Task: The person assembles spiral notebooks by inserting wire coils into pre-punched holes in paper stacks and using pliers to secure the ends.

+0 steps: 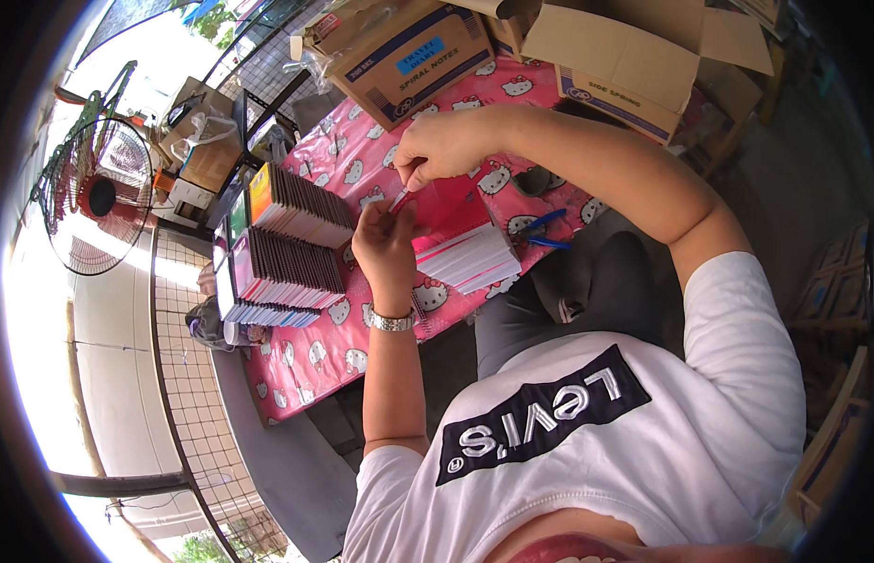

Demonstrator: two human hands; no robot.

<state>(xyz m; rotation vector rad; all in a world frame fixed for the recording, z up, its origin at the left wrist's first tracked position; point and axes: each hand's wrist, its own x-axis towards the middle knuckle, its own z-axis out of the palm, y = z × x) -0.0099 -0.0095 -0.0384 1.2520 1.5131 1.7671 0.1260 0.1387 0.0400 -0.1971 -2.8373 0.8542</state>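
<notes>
My left hand (385, 242), with a silver watch at its wrist, is raised over the pink patterned table with its fingers closed. Just above it my right hand (446, 150) is pinched, fingertips pointing down toward the left one. Between them shows a small narrow whitish piece (399, 198) with red beside it; its kind is too small to tell. Under and beside my hands lies a stack of white-paged notebooks (470, 258) with a red cover (456, 211) on top. A blue-handled tool (548, 231) rests to the right of this stack.
Rows of spiral notebooks (287, 267) stand at the left of the table (301, 361). Cardboard boxes (414, 70) line the far side, one with open flaps (611, 56). A fan (101, 197) stands beyond the left end, near a wire mesh panel (188, 347).
</notes>
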